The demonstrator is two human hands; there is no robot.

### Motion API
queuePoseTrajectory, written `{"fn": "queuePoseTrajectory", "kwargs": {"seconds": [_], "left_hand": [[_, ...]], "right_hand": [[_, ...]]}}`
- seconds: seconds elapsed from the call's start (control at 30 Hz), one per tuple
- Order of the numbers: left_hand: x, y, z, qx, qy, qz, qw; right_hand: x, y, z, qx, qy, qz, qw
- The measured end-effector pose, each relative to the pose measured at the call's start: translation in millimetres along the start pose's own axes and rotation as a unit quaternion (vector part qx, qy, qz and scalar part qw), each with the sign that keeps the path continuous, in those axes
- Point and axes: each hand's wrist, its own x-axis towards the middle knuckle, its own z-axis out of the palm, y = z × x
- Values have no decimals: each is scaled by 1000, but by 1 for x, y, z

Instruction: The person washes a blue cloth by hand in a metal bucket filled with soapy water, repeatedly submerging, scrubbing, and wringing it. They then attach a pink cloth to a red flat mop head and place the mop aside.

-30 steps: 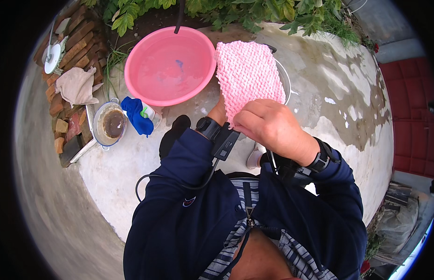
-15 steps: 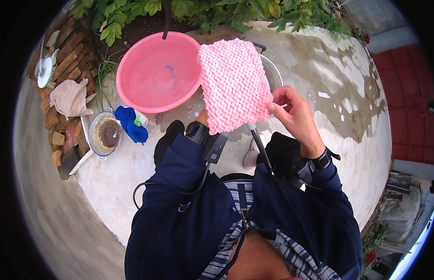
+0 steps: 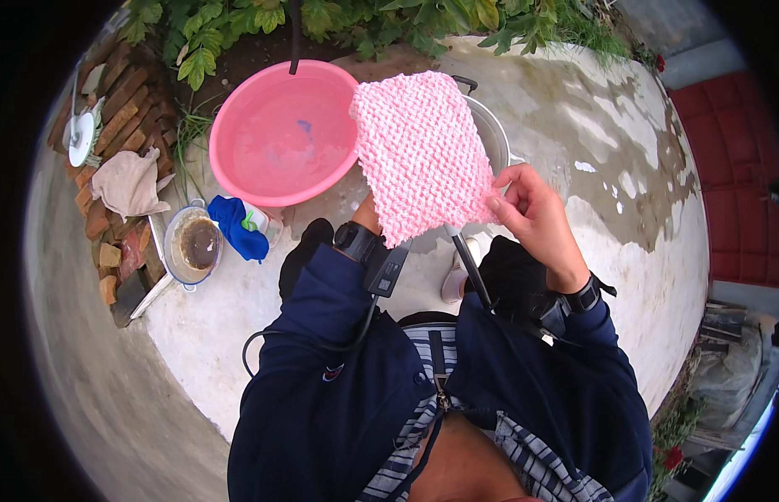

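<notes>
A pink, bumpy-textured knitted cloth (image 3: 423, 155) is spread out in front of me, roughly square. My right hand (image 3: 536, 217) pinches its lower right corner between thumb and fingers. Only the wrist edge of my left hand (image 3: 369, 214) shows; the rest goes under the cloth, so its fingers are hidden. Behind the cloth's right side stands a metal bucket or pot (image 3: 492, 138), mostly covered from sight. To the left sits a round pink basin (image 3: 280, 197) of water, with a small blue patch visible in it.
A basin with brown residue (image 3: 176, 259) and a blue cloth (image 3: 239, 230) lie at the left. Beyond them are stacked bricks (image 3: 125, 105) with a beige rag (image 3: 128, 184). A black-and-grey pole (image 3: 469, 268) rises between my arms. Leafy plants (image 3: 356, 25) border the concrete.
My right hand and the cloth's lower right corner have shifted slightly right and down. The pinch on that corner remains. The whole view has moved a little.
</notes>
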Motion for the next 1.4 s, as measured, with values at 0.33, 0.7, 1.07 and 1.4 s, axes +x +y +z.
{"fn": "queuePoseTrajectory", "kwargs": {"seconds": [0.33, 0.7, 1.07, 1.4], "left_hand": [[4, 1, 1, 10, 6, 12, 1000], [0, 0, -2, 15, 13, 27, 999], [-8, 0, -3, 10, 15, 24, 1000], [-2, -1, -3, 15, 13, 25, 999]], "right_hand": [[95, -33, -20, -128, 52, -221, 965], [168, -53, 16, -118, -169, -166, 964], [165, -49, 13, -192, -58, -175, 964], [143, -55, 25, -299, -47, -378, 875]]}}
